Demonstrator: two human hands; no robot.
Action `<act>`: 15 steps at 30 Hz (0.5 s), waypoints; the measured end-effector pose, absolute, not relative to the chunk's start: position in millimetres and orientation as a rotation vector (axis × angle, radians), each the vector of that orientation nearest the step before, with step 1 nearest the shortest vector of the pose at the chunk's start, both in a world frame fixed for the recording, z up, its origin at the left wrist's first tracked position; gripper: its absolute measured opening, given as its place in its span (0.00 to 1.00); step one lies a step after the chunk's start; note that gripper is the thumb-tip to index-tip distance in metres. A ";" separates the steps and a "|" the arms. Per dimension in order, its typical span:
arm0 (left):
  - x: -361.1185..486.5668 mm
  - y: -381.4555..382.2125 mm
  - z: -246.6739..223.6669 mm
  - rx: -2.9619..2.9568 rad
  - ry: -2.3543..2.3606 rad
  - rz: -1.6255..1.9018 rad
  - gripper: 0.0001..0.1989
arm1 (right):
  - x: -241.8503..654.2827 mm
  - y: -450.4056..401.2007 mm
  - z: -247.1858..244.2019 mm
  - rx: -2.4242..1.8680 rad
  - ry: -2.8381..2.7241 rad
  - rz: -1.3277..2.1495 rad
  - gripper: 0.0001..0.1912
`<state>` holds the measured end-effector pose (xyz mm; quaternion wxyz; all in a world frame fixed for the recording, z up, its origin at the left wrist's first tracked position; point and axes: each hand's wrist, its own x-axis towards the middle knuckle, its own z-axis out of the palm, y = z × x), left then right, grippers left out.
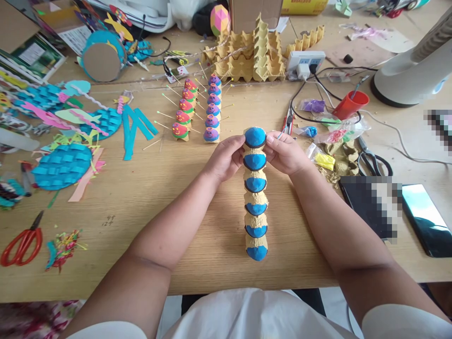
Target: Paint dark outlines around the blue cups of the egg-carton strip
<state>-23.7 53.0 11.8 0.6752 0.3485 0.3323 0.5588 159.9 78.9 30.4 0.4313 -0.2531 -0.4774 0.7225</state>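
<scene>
A strip of egg carton cups (256,220), several in a row, runs toward me over the table; each bump carries a cap of blue clay with a dark rim. At its far end, my left hand (226,157) is closed with thumb and fingers on the left side of the farthest cup. My right hand (285,153) pinches the same cup from the right. Something thin and bluish shows by the right fingers, too small to name. Beyond the hands stand two finished-looking caterpillars, one red and green (183,117), one purple (212,110), with pins sticking out.
Woven blue paper fish (61,165) and paper strips (132,132) lie left, with red-handled scissors (21,245) and paper scraps (65,249). Egg cartons (243,56) and a power strip (306,59) are behind. Clay packets (325,161), a red cup (351,104), black-handled scissors (372,157) and a phone (425,219) lie right.
</scene>
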 end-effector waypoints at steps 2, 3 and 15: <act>-23.7 53.3 11.4 0.768 0.748 1.263 0.22 | 159.9 79.1 30.9 -0.629 -1.185 1.808 0.33; -23.7 53.2 11.4 0.756 0.746 1.264 0.20 | 160.0 79.1 31.1 -0.627 -1.184 1.808 0.33; -23.4 52.8 12.3 0.734 0.680 1.289 0.19 | 160.1 79.8 30.9 -0.619 -1.202 1.800 0.33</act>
